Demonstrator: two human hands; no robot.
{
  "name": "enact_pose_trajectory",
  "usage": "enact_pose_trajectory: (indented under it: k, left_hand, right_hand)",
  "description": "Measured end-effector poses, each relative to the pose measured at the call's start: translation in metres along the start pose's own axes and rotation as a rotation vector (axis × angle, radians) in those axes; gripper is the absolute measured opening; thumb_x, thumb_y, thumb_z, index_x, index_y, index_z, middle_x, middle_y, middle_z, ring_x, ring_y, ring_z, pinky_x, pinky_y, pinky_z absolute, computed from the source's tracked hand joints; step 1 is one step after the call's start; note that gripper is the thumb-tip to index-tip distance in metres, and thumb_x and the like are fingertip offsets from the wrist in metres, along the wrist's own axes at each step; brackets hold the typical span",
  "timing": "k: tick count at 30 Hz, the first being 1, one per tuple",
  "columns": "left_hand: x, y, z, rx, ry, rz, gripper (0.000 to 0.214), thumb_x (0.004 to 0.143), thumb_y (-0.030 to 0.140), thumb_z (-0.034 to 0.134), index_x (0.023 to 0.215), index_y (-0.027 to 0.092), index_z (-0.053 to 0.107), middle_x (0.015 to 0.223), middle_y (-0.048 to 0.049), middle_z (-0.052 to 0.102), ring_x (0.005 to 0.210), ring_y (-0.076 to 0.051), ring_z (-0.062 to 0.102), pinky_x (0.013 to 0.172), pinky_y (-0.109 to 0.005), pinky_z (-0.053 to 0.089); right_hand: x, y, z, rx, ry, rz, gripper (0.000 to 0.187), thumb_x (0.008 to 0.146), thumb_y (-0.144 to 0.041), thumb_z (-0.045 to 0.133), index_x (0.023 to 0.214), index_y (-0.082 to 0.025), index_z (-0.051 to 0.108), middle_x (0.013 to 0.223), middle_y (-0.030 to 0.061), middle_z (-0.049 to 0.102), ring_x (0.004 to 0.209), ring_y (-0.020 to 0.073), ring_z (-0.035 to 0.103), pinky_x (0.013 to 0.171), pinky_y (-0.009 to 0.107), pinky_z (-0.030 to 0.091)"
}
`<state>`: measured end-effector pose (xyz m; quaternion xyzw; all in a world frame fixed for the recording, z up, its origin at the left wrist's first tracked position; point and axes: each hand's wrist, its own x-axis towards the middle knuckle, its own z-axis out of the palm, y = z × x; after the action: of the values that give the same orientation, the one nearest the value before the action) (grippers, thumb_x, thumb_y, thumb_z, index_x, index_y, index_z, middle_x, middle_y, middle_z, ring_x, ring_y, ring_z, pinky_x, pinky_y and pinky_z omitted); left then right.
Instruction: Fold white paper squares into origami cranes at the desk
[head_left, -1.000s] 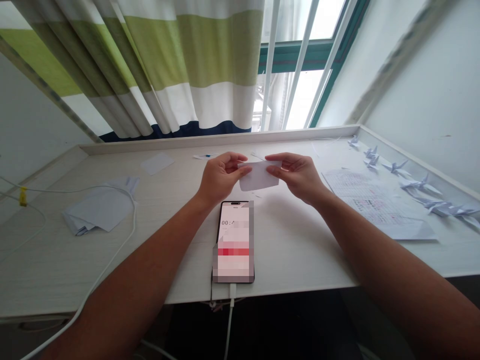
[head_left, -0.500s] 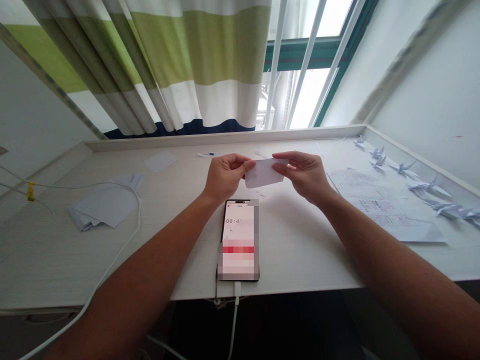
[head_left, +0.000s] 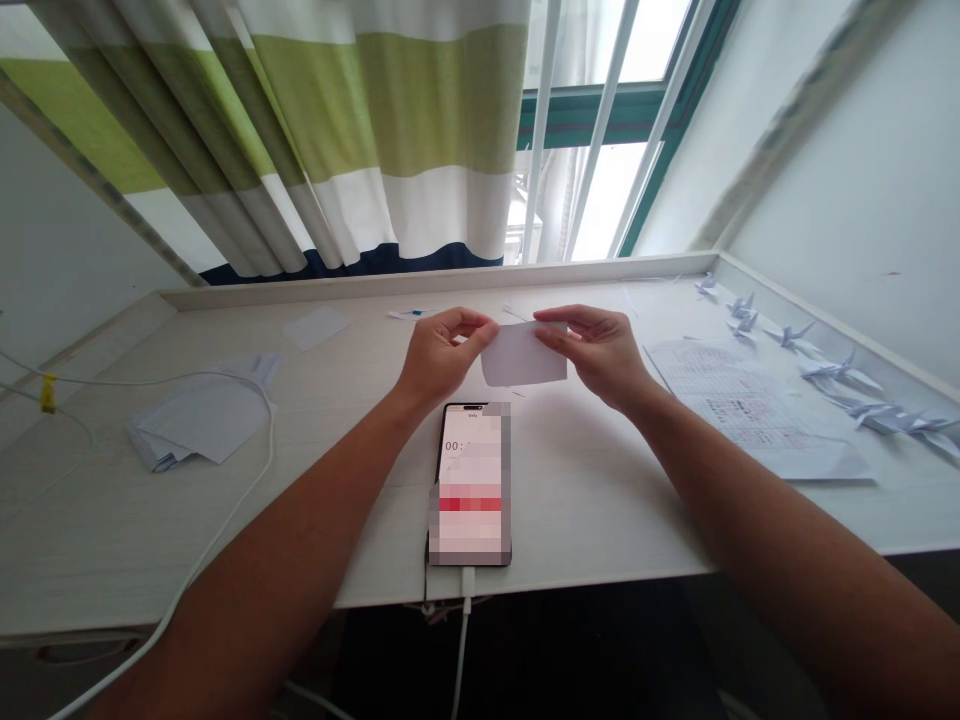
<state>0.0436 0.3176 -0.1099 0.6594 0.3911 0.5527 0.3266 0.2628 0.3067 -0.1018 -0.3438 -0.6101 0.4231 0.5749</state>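
Note:
A small white sheet of paper (head_left: pixel 523 360) is held up above the desk between my two hands. My left hand (head_left: pixel 444 350) pinches its upper left corner between thumb and fingers. At the upper right edge my right hand (head_left: pixel 592 350) grips it the same way, thumb in front. The lower part of the sheet hangs free and looks nearly rectangular. Just below it on the desk lies a phone (head_left: pixel 471 485) with a partly blurred screen, plugged into a white cable (head_left: pixel 466 630).
Several folded paper cranes (head_left: pixel 836 370) line the desk's right side beside a printed sheet (head_left: pixel 750 410). Loose white papers (head_left: pixel 202 415) and a single white sheet (head_left: pixel 316 327) lie at left. A white cord (head_left: pixel 270 430) crosses the desk's left part. A curtain (head_left: pixel 300 130) hangs behind.
The view has shifted slightly. The paper now hangs flatter toward me, showing more of its face, with both hands still pinching its top edge.

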Motion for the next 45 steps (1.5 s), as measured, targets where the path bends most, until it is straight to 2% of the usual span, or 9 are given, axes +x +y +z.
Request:
enact_pose_trajectory:
  k: [3, 7, 10, 16, 23, 27, 30, 36, 45]
  left_hand:
    - [-0.002, -0.001, 0.003, 0.003, -0.046, -0.003, 0.028, 0.08, 0.043, 0.087, 0.094, 0.019, 0.084, 0.093, -0.0086, 0.083, 0.083, -0.021, 0.076, 0.068, -0.029, 0.059]
    - [-0.004, -0.001, 0.008, -0.02, -0.039, 0.017, 0.026, 0.078, 0.043, 0.088, 0.091, 0.02, 0.086, 0.089, -0.0073, 0.083, 0.08, -0.021, 0.076, 0.071, -0.032, 0.06]
    - [-0.004, 0.001, 0.008, 0.009, -0.037, 0.057, 0.025, 0.081, 0.043, 0.086, 0.091, 0.02, 0.086, 0.088, -0.007, 0.084, 0.081, -0.022, 0.076, 0.072, -0.033, 0.06]
    - [-0.003, 0.005, 0.003, 0.133, -0.038, 0.148, 0.021, 0.089, 0.04, 0.078, 0.089, 0.02, 0.084, 0.086, -0.0055, 0.083, 0.079, -0.02, 0.074, 0.071, -0.03, 0.056]
    - [-0.005, 0.001, 0.002, 0.134, -0.063, 0.134, 0.021, 0.089, 0.041, 0.079, 0.087, 0.021, 0.084, 0.083, -0.0044, 0.082, 0.074, -0.018, 0.072, 0.065, -0.028, 0.053]
    - [-0.006, 0.0, 0.003, 0.106, -0.127, 0.141, 0.023, 0.091, 0.044, 0.078, 0.092, 0.022, 0.085, 0.089, -0.0052, 0.083, 0.08, -0.019, 0.073, 0.067, -0.029, 0.054]
    - [-0.008, 0.001, 0.005, 0.082, -0.184, 0.147, 0.026, 0.091, 0.047, 0.077, 0.096, 0.023, 0.085, 0.092, -0.0057, 0.083, 0.082, -0.02, 0.075, 0.07, -0.03, 0.056]
    - [-0.01, 0.006, 0.006, 0.15, -0.193, 0.139, 0.024, 0.093, 0.044, 0.074, 0.096, 0.023, 0.085, 0.093, -0.0066, 0.083, 0.084, -0.021, 0.075, 0.07, -0.03, 0.055]
    - [-0.011, 0.007, 0.01, 0.264, -0.16, 0.208, 0.022, 0.096, 0.038, 0.068, 0.089, 0.02, 0.079, 0.084, -0.004, 0.079, 0.077, -0.018, 0.068, 0.07, -0.03, 0.049]
  right_hand:
    - [-0.001, 0.003, 0.002, -0.031, 0.007, -0.023, 0.019, 0.076, -0.038, 0.092, 0.09, -0.027, 0.086, 0.086, 0.0022, 0.08, 0.079, 0.0198, 0.07, 0.067, 0.036, 0.056]
    - [-0.002, 0.007, 0.004, -0.087, 0.046, -0.055, 0.014, 0.078, -0.034, 0.09, 0.09, -0.028, 0.086, 0.087, 0.0018, 0.081, 0.082, 0.0218, 0.073, 0.072, 0.04, 0.059]
    - [-0.002, 0.007, 0.004, -0.148, 0.069, -0.089, 0.012, 0.079, -0.031, 0.089, 0.091, -0.028, 0.087, 0.092, 0.0024, 0.084, 0.09, 0.0244, 0.076, 0.081, 0.043, 0.061]
    - [-0.001, 0.004, 0.004, -0.184, 0.075, -0.065, 0.014, 0.079, -0.034, 0.089, 0.091, -0.026, 0.087, 0.09, 0.0036, 0.084, 0.089, 0.0249, 0.077, 0.079, 0.043, 0.062]
    - [-0.002, 0.009, 0.002, -0.144, -0.003, -0.063, 0.016, 0.083, -0.038, 0.087, 0.091, -0.026, 0.084, 0.089, 0.0036, 0.082, 0.086, 0.0228, 0.074, 0.08, 0.043, 0.06]
    - [-0.003, 0.004, 0.0, -0.294, -0.079, -0.205, 0.012, 0.086, -0.037, 0.085, 0.096, -0.03, 0.084, 0.105, 0.0037, 0.08, 0.101, 0.0241, 0.073, 0.092, 0.046, 0.058]
    - [-0.005, 0.001, 0.0, -0.394, -0.116, -0.263, 0.008, 0.088, -0.038, 0.083, 0.093, -0.031, 0.084, 0.1, 0.0024, 0.079, 0.097, 0.0239, 0.071, 0.088, 0.045, 0.057]
    - [-0.008, -0.001, 0.001, -0.514, -0.098, -0.176, 0.012, 0.091, -0.041, 0.08, 0.092, -0.03, 0.084, 0.088, 0.0027, 0.076, 0.081, 0.0218, 0.067, 0.076, 0.04, 0.054]
    - [-0.007, -0.007, 0.004, -0.637, -0.11, -0.214, 0.013, 0.096, -0.031, 0.072, 0.088, -0.025, 0.079, 0.086, 0.0033, 0.073, 0.078, 0.0208, 0.064, 0.076, 0.038, 0.049]
